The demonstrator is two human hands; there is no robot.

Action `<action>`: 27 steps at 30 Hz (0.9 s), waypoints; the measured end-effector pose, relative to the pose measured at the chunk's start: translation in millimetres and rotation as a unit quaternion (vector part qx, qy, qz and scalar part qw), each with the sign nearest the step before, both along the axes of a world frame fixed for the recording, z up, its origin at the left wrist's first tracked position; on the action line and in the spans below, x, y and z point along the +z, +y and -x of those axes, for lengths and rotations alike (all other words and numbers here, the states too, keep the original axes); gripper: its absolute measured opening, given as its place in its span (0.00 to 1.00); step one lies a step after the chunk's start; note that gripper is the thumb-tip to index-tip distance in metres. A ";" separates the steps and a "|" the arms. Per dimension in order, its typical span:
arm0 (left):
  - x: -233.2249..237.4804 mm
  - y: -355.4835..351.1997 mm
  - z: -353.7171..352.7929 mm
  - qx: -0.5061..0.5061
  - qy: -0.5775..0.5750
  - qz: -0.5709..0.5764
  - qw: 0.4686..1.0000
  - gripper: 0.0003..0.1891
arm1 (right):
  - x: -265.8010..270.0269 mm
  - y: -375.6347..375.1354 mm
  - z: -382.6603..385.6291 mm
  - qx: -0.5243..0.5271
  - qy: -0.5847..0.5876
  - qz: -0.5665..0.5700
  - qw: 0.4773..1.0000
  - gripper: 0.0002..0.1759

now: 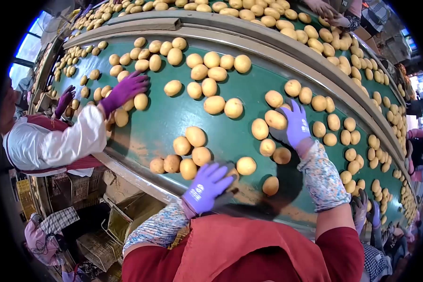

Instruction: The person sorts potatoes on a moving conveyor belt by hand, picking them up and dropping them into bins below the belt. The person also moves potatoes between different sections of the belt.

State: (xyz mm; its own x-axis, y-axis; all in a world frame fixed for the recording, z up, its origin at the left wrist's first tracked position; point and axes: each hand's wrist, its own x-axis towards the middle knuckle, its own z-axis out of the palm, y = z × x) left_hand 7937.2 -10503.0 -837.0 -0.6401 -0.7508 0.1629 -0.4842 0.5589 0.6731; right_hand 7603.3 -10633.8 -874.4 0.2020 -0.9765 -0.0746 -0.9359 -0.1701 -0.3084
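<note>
My left hand [206, 188], in a purple glove, is low over the near edge of the green conveyor belt [164, 115]. Its fingers are spread, and their tips partly cover a potato [233, 176]. Another potato [246, 166] lies just beyond them. My right hand [295, 124], gloved alike, reaches over the belt with its fingers stretched out. It is against the side of a yellow potato [276, 120], and its fingertips partly hide one behind. A browner potato [282, 155] rests below that hand.
A co-worker's purple-gloved hand [127, 90] reaches among potatoes at the left. A metal rail [239, 40] divides this belt from another potato-covered belt behind it. Crates [96, 249] stand below at the left. More gloved hands [360, 211] show at the right.
</note>
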 end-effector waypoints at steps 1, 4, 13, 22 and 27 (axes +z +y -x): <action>3.8 -0.5 1.9 -0.028 -0.011 -0.011 0.999 0.27 | 23.6 0.7 -14.6 0.008 -0.036 -0.023 0.999 0.28; -13.3 1.8 5.5 -0.053 -0.026 0.026 0.998 0.24 | 58.9 5.2 -41.5 0.121 -0.035 0.090 0.988 0.33; -46.0 -44.7 -97.8 -0.038 -0.088 0.126 0.987 0.26 | 61.2 -69.2 -83.2 -0.085 -0.119 0.224 0.964 0.27; -26.3 -108.5 -202.1 0.339 -0.056 0.076 0.936 0.26 | 24.4 -68.2 -125.1 -0.007 -0.326 -0.133 0.936 0.21; -28.7 -102.7 -196.2 0.274 -0.008 0.076 0.959 0.23 | 2.8 -171.1 -104.4 -0.337 -0.504 -0.020 0.795 0.26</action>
